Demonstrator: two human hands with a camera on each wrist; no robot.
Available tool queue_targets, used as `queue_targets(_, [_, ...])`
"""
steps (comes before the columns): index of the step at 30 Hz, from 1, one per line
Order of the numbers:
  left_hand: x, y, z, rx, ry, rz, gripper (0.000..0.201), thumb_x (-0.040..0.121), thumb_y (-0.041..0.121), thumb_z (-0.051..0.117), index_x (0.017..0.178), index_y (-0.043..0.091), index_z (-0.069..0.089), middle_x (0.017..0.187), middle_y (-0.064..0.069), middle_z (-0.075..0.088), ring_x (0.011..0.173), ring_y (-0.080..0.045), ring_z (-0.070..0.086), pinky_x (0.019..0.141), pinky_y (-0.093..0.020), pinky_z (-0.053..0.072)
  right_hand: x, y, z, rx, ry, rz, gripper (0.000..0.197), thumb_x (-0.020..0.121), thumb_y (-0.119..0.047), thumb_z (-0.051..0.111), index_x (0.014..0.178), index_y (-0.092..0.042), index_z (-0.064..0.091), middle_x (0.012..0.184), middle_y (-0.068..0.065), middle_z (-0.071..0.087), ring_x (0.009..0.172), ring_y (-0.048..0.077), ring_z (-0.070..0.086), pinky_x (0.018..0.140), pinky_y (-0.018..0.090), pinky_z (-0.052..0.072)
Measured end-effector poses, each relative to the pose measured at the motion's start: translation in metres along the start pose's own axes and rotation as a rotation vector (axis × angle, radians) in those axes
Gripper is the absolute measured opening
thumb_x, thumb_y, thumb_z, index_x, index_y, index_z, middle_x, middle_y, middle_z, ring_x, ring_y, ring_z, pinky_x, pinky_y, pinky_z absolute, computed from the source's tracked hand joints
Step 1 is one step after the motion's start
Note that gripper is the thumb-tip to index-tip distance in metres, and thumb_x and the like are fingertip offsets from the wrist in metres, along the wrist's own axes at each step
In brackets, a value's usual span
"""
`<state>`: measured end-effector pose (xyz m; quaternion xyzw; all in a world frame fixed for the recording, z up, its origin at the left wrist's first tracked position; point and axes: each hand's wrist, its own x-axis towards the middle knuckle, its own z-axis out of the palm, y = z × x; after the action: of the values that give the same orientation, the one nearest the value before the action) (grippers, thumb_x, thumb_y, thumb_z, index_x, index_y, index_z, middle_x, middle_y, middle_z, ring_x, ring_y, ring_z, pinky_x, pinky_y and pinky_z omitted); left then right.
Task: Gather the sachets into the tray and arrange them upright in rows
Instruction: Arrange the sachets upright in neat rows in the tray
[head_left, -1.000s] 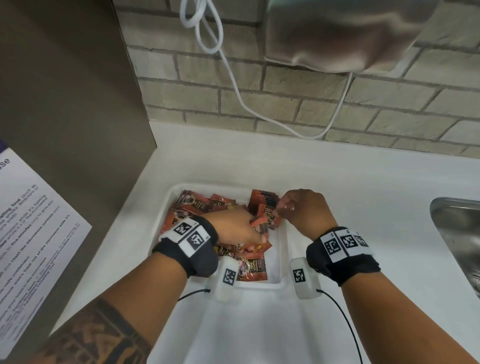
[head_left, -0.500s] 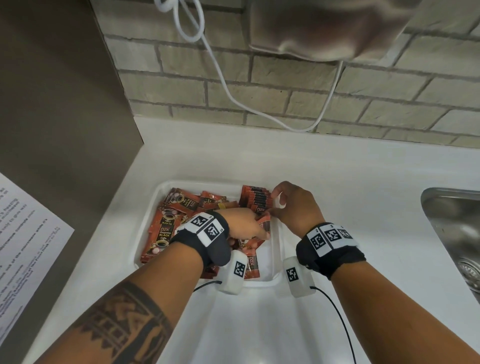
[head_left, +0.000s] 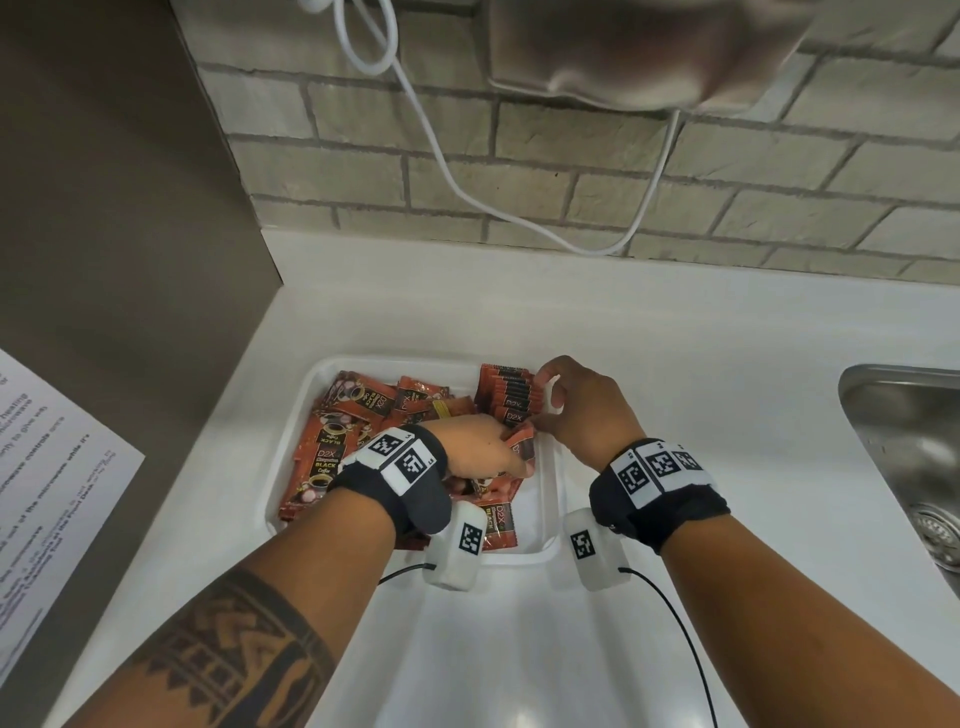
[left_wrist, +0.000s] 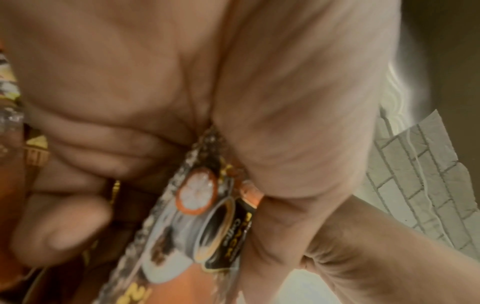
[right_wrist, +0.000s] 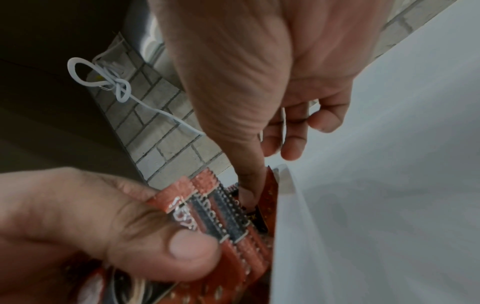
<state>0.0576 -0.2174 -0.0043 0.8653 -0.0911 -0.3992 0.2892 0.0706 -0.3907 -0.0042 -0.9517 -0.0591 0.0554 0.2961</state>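
Note:
A white tray (head_left: 551, 552) sits on the white counter and holds many red-orange coffee sachets. Several loose sachets (head_left: 332, 447) lie flat on its left side. A short row of upright sachets (head_left: 511, 395) stands against the far right wall. My left hand (head_left: 511, 449) grips a few sachets (left_wrist: 207, 216) just in front of that row, thumb on top (right_wrist: 192, 253). My right hand (head_left: 543, 400) is at the tray's right wall (right_wrist: 285, 226). Its thumb (right_wrist: 249, 185) pushes down into the row, and its fingers hang loosely curled outside the wall.
A steel sink (head_left: 904, 441) is set into the counter at the right. A printed sheet (head_left: 47, 467) hangs on the dark panel at the left. A white cable (head_left: 441, 156) loops down the brick wall below a wall-mounted appliance (head_left: 649, 47).
The left hand has brought its sachets closer to the upright row. The right hand has settled at the tray's right wall with its thumb in the row. The view has tilted slightly.

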Motion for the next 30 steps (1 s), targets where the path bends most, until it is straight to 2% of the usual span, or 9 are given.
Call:
queue_targets(4, [-0.006,-0.004,-0.002,-0.063,0.003,0.047,0.038,0.093,0.043,0.065,0.095,0.005,0.069,0.089,-0.012,0.071,0.08,-0.032,0.067,0.078,-0.042,0.059,-0.006,-0.001,-0.006,0.008,0.079,-0.026,0.033,0.082,-0.025,0.078,0.106,-0.031,0.057,0.082,-0.012,0.054,0.067,0.0,0.05,0.06,0.02,0.037])
queue_targets(7, [-0.01,-0.011,-0.008,-0.059,0.069,0.141,0.035,0.093,0.042,0.069,0.091,0.008,0.072,0.089,-0.006,0.076,0.084,-0.027,0.071,0.091,-0.045,0.056,-0.017,-0.004,-0.013,0.082,0.138,-0.056,0.018,0.087,-0.031,0.074,0.1,-0.029,0.061,0.079,-0.009,0.06,0.07,0.002,0.056,0.061,0.016,0.04])
queue_targets(9, [-0.014,-0.017,-0.01,-0.175,0.088,0.201,0.034,0.089,0.043,0.076,0.089,0.009,0.072,0.083,-0.001,0.073,0.079,-0.02,0.068,0.092,-0.043,0.055,-0.026,-0.008,-0.02,0.144,0.086,-0.045,0.016,0.087,-0.036,0.074,0.097,-0.028,0.064,0.078,-0.009,0.065,0.073,0.003,0.06,0.06,0.009,0.04])
queue_targets(11, [-0.018,-0.021,-0.009,-0.399,0.093,0.254,0.037,0.083,0.04,0.081,0.101,0.009,0.074,0.096,-0.005,0.076,0.091,-0.022,0.07,0.095,-0.043,0.053,-0.033,-0.012,-0.024,0.19,-0.033,-0.013,0.018,0.086,-0.038,0.075,0.098,-0.03,0.065,0.081,-0.008,0.068,0.077,0.006,0.063,0.062,0.008,0.043])
queue_targets(15, [-0.028,-0.018,-0.003,-0.752,0.148,0.334,0.039,0.083,0.017,0.08,0.119,0.004,0.07,0.121,-0.018,0.072,0.112,-0.024,0.069,0.102,-0.039,0.053,-0.04,-0.022,-0.03,0.347,-0.123,-0.013,0.022,0.085,-0.034,0.077,0.102,-0.026,0.065,0.083,0.002,0.075,0.081,0.015,0.071,0.077,0.031,0.053])
queue_targets(18, [-0.032,-0.019,-0.004,-0.777,0.123,0.356,0.045,0.08,0.024,0.082,0.121,0.007,0.069,0.12,-0.013,0.073,0.113,-0.028,0.069,0.098,-0.04,0.055,-0.037,-0.028,-0.035,0.373,-0.121,0.0,0.021,0.086,-0.027,0.077,0.103,-0.022,0.065,0.078,0.004,0.075,0.076,0.015,0.072,0.078,0.033,0.055])
queue_targets(20, [-0.035,-0.02,-0.01,-0.776,0.158,0.322,0.036,0.083,0.023,0.08,0.114,0.009,0.071,0.11,-0.01,0.076,0.099,-0.024,0.071,0.084,-0.033,0.058,-0.031,-0.029,-0.037,0.351,-0.069,0.01,0.015,0.087,-0.025,0.075,0.1,-0.022,0.068,0.075,0.002,0.074,0.075,0.016,0.071,0.075,0.033,0.054])
queue_targets(25, [-0.047,-0.045,-0.04,-0.629,0.296,0.153,0.05,0.077,0.042,0.081,0.113,0.01,0.07,0.089,-0.013,0.073,0.076,-0.022,0.063,0.074,-0.035,0.054,-0.02,-0.028,-0.045,0.125,0.058,-0.036,0.005,0.093,-0.019,0.068,0.09,-0.018,0.072,0.074,-0.017,0.063,0.069,0.001,0.057,0.059,0.006,0.041])
queue_targets(30, [-0.05,-0.044,-0.037,-0.434,0.017,0.07,0.037,0.089,0.037,0.076,0.116,0.012,0.067,0.088,-0.006,0.07,0.069,-0.016,0.063,0.061,-0.028,0.051,-0.02,-0.023,-0.03,-0.032,0.008,-0.106,0.01,0.092,-0.016,0.066,0.086,-0.021,0.072,0.088,-0.008,0.061,0.077,0.006,0.055,0.061,0.008,0.036])
